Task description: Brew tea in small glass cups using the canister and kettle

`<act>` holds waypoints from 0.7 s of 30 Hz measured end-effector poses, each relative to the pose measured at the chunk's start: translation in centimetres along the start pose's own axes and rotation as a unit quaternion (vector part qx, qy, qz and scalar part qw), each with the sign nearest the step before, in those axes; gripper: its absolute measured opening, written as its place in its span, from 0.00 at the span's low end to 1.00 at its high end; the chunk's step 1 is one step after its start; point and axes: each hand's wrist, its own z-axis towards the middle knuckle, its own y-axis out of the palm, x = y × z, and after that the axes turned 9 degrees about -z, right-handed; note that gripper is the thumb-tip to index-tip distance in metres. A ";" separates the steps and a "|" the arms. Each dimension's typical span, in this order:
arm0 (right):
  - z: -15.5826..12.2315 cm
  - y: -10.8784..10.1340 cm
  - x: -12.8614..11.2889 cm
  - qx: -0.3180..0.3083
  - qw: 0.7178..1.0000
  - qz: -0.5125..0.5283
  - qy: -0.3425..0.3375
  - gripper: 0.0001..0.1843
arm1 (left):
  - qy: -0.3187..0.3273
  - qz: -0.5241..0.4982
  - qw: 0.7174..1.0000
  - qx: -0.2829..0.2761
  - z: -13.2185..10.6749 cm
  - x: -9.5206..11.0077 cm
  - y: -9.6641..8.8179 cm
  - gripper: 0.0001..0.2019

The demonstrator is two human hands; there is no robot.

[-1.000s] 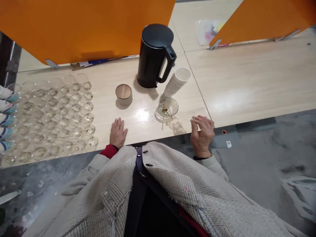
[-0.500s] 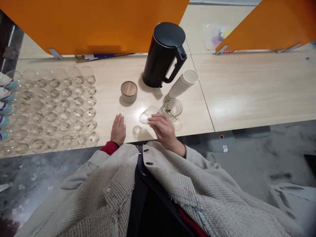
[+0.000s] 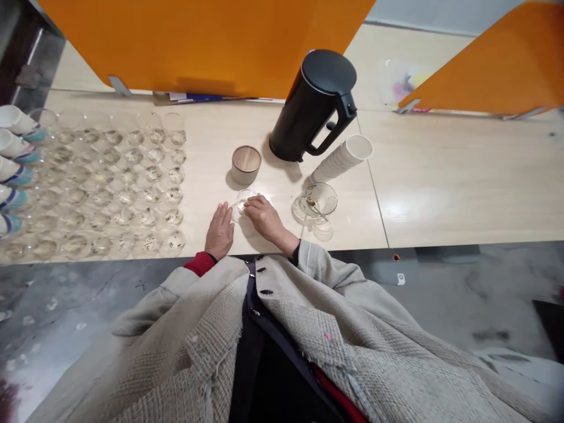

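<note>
Cup [image 3: 242, 194], clear and see-through, is held in the narrow grip of the right hand [image 3: 265, 219] near the front edge of the table [image 3: 440, 182]. At seven o'clock from it, the left hand [image 3: 220, 229] is laid flat, its grip wide; whether the cup is touched there cannot be told. A wooden-lidded jar [image 3: 245, 170] is placed at twelve, a black kettle [image 3: 304, 111] between one and two, a glass bowl [image 3: 331, 201] with a spoon [image 3: 312, 202] at three. Clear cups [image 3: 110, 182] are lined up at nine.
</note>
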 end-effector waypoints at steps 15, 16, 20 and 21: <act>6.5 -2.2 3.9 0.160 0.976 0.002 0.150 0.50 | -0.007 0.003 1.000 -0.006 -0.1 0.1 0.3 0.28; 7.6 -1.7 4.3 0.147 0.976 0.007 0.161 0.53 | -0.007 0.005 1.000 -0.008 -0.1 0.1 0.3 0.28; 11.0 0.0 5.2 0.096 0.978 0.024 0.183 0.59 | -0.007 0.013 1.000 -0.007 -0.1 0.2 0.3 0.27; 11.4 0.2 5.3 0.094 0.978 0.027 0.182 0.59 | -0.006 0.013 1.000 -0.007 -0.1 0.3 0.3 0.27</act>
